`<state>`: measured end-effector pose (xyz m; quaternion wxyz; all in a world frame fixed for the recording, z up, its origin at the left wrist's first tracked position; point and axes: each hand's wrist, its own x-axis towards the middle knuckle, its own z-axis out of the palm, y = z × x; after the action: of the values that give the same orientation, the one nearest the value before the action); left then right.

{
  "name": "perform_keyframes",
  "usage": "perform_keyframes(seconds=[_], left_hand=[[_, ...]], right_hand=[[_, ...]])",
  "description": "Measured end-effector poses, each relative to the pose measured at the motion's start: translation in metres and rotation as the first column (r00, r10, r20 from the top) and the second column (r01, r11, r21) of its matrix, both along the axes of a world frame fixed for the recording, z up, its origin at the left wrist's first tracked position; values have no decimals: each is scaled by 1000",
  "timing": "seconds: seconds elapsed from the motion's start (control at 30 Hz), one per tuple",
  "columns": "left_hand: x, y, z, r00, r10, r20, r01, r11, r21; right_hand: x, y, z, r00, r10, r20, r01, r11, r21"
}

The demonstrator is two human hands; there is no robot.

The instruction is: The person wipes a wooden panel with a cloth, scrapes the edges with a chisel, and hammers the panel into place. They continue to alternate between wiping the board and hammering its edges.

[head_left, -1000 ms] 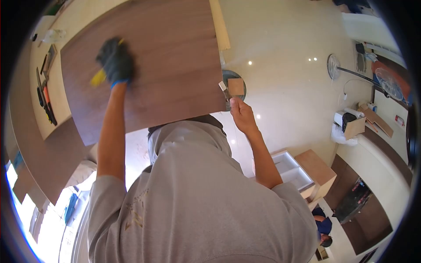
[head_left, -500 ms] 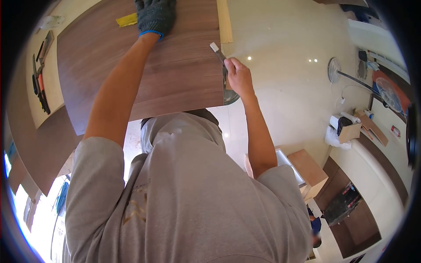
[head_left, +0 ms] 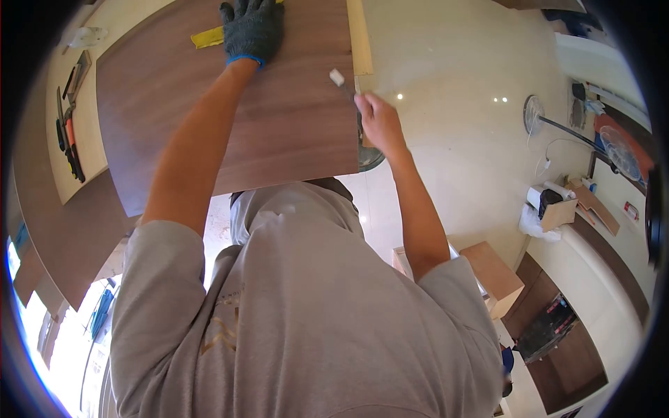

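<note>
A brown wood-grain panel (head_left: 293,125) lies in front of me over a paler board (head_left: 359,42). My left hand (head_left: 253,31), in a dark grey knitted glove with a blue cuff, rests on the panel's far part with its fingers spread. Under it runs a yellow strip (head_left: 208,37), partly hidden by the glove. My right hand (head_left: 380,122) is bare and closed around the handle of a small tool with a whitish block-shaped end (head_left: 337,77). That end is over the panel near its right edge and is slightly blurred.
Tools with black and orange handles (head_left: 70,136) lie on the pale board at the left. A standing fan (head_left: 534,115), a cardboard box (head_left: 559,214) and a wooden cabinet (head_left: 493,275) are at the right. A person (head_left: 507,369) is partly visible at the lower right.
The whole view has shifted slightly, with panel and arms a little further right. The tool's pale end has tilted slightly in my right hand. My left hand remains on the panel.
</note>
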<state>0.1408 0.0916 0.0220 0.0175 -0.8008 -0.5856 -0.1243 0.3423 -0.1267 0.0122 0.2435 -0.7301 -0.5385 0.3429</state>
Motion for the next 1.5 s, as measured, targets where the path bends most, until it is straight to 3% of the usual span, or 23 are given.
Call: perform_keyframes(seconds=[0.1,0.13,0.2,0.3,0.4,0.47,0.53,0.6,0.7,0.77,0.83,0.9,0.93,1.0,1.07,1.2,1.3,1.33,1.37,1.4,1.5], left_hand=[[3,-1,2,1000,11,8,-11,1000,3],[2,-1,-1,1000,10,7,-10,1000,28],[2,-7,0,1000,3,2,-3,1000,5],[4,-5,11,1000,12,-8,-12,999,-33],[1,-1,0,999,-6,-36,5,1000,-7],[0,0,3,1000,-7,-16,6,999,-46],[2,-1,6,1000,-12,5,12,999,-43],[-2,-1,2,1000,-19,-13,18,999,-34],[7,13,-9,999,-29,-39,30,1000,9],[16,14,-16,999,-18,-36,19,999,30],[30,-25,-15,962,-273,24,250,912,325],[40,-92,-19,844,-508,-173,534,823,194],[48,-138,-3,773,-536,-340,595,798,97],[36,-211,-15,625,-779,-50,780,620,88],[13,-244,-14,505,-847,164,850,521,74],[-80,-230,-5,422,-887,187,906,421,-48],[-220,-207,5,382,-907,180,923,363,-126],[-272,-202,2,383,-907,175,924,375,-77],[-321,-197,1,372,-922,109,928,370,-31],[-369,-194,6,391,-916,88,918,382,-104],[-434,-187,17,383,-923,41,915,374,-150]], right_hand=[[0,-59,3,999,45,0,-44,993,-112],[1,-58,-1,999,51,0,-51,996,-72],[2,-51,-9,999,38,1,-38,999,8],[11,21,-14,999,-27,-33,29,998,61],[5,21,0,999,-33,-10,33,999,-18],[6,-32,-9,996,53,67,-48,995,-88],[2,-96,3,1000,20,-19,-22,993,-119],[2,-149,9,959,-211,-187,156,950,-269],[12,-196,5,833,-537,-130,466,809,-357],[10,-205,5,691,-680,-244,603,729,-324],[1,-206,7,649,-711,-271,648,703,-292],[-7,-216,-2,643,-714,-277,660,700,-273],[-14,-225,-5,651,-720,-238,666,693,-276],[-36,-241,-16,665,-728,-163,677,681,-280],[-63,-269,-33,664,-743,-86,703,660,-265],[-138,-377,-96,644,-752,140,759,608,-232],[-228,-472,-141,483,-860,165,855,422,-302],[-262,-479,-130,386,-910,148,854,292,-431],[-296,-493,-124,370,-920,127,826,263,-498],[-328,-506,-123,312,-946,88,802,212,-558],[-401,-519,-114,119,-990,80,752,37,-658]])
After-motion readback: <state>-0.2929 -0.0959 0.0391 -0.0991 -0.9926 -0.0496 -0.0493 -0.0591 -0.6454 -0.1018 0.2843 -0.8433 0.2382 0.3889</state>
